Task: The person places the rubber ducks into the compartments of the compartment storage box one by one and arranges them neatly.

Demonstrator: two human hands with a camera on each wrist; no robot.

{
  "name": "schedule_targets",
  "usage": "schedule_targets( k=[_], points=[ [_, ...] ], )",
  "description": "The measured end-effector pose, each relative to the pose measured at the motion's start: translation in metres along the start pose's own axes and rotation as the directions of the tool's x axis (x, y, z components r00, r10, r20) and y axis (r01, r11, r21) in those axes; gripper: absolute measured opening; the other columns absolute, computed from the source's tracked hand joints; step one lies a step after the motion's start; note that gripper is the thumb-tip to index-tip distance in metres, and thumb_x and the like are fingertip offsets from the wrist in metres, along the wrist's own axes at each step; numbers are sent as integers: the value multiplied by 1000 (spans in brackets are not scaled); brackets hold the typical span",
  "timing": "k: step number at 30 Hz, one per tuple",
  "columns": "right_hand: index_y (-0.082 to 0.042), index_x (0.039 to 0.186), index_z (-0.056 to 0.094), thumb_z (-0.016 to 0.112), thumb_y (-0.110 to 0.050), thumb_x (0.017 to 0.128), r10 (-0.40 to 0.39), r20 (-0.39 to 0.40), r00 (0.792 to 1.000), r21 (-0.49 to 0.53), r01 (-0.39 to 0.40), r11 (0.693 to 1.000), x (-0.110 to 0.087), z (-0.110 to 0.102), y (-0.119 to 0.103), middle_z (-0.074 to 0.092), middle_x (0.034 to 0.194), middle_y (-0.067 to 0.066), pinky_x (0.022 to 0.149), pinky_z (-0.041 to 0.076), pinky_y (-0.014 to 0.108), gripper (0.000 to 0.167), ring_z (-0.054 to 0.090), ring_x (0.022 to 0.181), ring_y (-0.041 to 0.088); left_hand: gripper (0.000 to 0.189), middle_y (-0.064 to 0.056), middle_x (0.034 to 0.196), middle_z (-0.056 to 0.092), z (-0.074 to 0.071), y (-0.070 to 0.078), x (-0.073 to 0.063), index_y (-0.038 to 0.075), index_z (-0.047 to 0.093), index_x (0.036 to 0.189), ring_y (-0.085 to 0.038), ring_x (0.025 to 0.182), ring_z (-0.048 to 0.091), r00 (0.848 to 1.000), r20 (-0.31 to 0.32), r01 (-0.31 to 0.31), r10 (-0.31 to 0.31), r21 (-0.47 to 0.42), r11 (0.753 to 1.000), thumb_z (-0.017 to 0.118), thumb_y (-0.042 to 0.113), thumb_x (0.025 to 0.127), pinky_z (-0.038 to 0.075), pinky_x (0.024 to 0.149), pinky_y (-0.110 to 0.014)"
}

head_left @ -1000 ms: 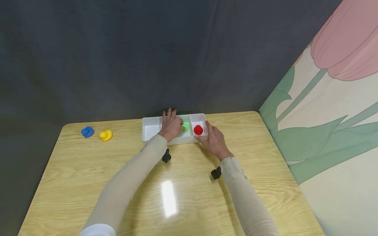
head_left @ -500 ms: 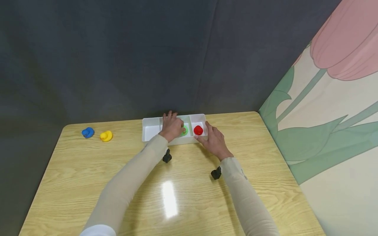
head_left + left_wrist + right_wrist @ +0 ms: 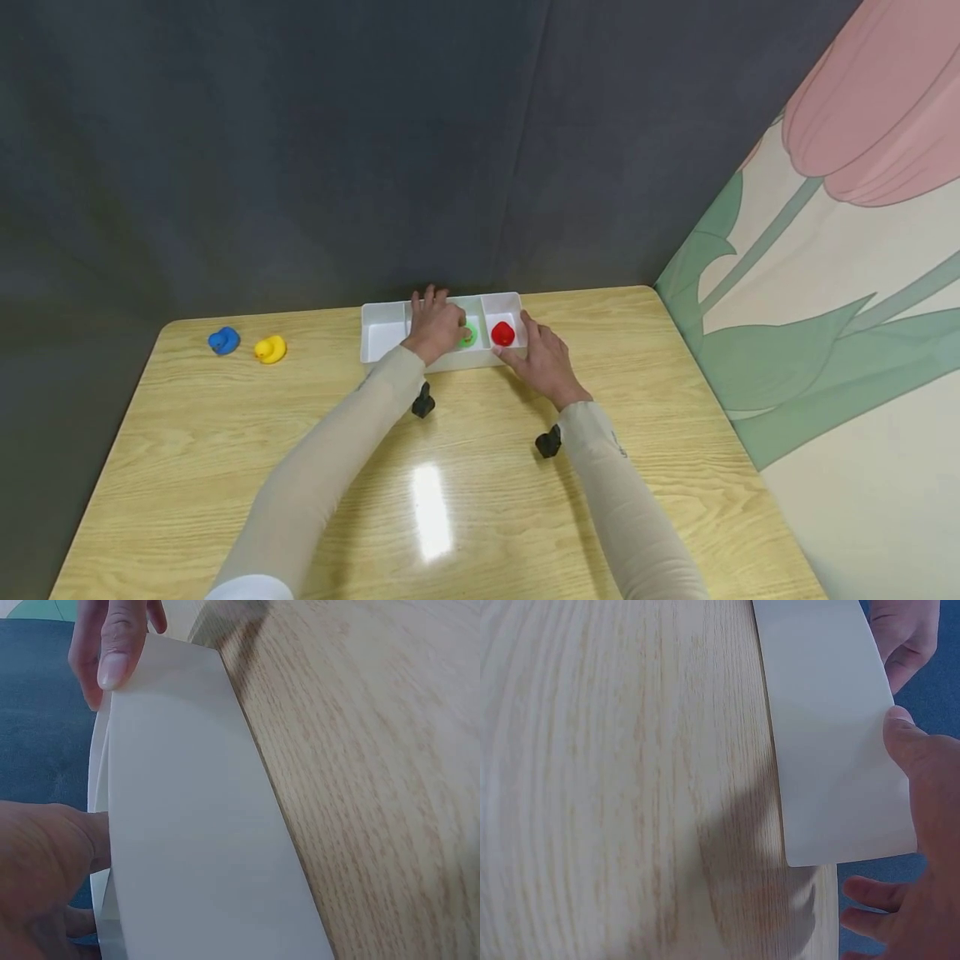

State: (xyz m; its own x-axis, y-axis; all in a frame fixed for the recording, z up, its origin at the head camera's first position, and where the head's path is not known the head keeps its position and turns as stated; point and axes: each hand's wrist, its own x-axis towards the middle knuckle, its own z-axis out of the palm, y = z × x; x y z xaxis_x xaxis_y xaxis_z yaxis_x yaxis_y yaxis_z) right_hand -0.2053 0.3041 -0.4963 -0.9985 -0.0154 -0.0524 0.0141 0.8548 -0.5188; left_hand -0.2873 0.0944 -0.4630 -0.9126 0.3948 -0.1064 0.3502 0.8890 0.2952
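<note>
A white divided tray [image 3: 382, 310] lies along the far edge of the table. My left hand [image 3: 437, 327] reaches into it from the front, thumb and forefinger at a green rubber duck [image 3: 470, 337] low in a compartment; the hand partly hides this duck. In the left wrist view the thumb [image 3: 97, 840] dips behind the tray's front wall. A red rubber duck [image 3: 503, 334] sits in the rightmost compartment. My right hand [image 3: 543, 354] holds the tray's right end, thumb on the front rim [image 3: 900, 724] and fingers along the end wall.
A blue rubber duck [image 3: 223, 340] and a yellow rubber duck [image 3: 270, 349] stand on the wooden table [image 3: 225, 450] at the far left. A dark curtain [image 3: 337, 150] hangs behind the table, and a flower-patterned wall [image 3: 840, 292] is on the right.
My left hand has sunk slightly, and the green duck sits lower in its compartment, more covered by the fingers. The right hand stays on the tray's end. The head view has tilted a little.
</note>
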Motion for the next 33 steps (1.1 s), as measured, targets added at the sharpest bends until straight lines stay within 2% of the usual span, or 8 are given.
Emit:
schedule_targets(
  k=[5, 10, 17, 27, 33],
  points=[
    [-9, 170, 21, 66, -59, 101, -4, 1, 1000, -4, 4, 1000, -1, 0, -4, 45, 160, 28, 130, 26, 66, 96, 46, 148, 45, 30, -19, 167, 45, -3, -4, -6, 21, 80, 123, -44, 164, 22, 999, -49, -14, 14, -7, 1000, 74, 41, 100, 13, 133, -69],
    [-10, 170, 20, 65, -58, 101, 3, 2, 1000, 2, -3, 1000, -1, -2, -5, 45, 160, 27, 131, 24, 67, 95, 46, 148, 45, 33, -17, 168, 43, -14, -7, -16, 22, 78, 129, -42, 164, 24, 994, -105, -29, 27, -19, 999, 72, 40, 102, 14, 133, -69],
    [-10, 171, 18, 65, -57, 102, 16, 15, 1000, -2, -16, 1000, -2, -4, -7, 43, 160, 29, 131, 22, 66, 96, 44, 148, 46, 37, -17, 170, 40, -25, -17, -30, 21, 75, 134, -41, 164, 22, 988, -150, -43, 35, -51, 998, 72, 40, 102, 13, 133, -69],
    [-11, 171, 16, 65, -57, 102, 33, 40, 999, 13, -33, 999, -1, -4, -7, 40, 163, 28, 132, 20, 65, 96, 41, 151, 46, 45, -19, 167, 42, -30, -34, -52, 16, 67, 142, -44, 163, 24, 980, -197, -59, 42, -82, 995, 71, 38, 103, 15, 132, -69],
    [-13, 172, 14, 64, -59, 102, 59, 58, 997, 19, -61, 998, -2, -4, -3, 39, 163, 28, 133, 18, 65, 97, 41, 149, 46, 58, -20, 160, 50, -29, -46, -63, 13, 57, 151, -44, 161, 29, 976, -218, -46, 24, -99, 994, 74, 37, 101, 16, 132, -70]
  ],
)
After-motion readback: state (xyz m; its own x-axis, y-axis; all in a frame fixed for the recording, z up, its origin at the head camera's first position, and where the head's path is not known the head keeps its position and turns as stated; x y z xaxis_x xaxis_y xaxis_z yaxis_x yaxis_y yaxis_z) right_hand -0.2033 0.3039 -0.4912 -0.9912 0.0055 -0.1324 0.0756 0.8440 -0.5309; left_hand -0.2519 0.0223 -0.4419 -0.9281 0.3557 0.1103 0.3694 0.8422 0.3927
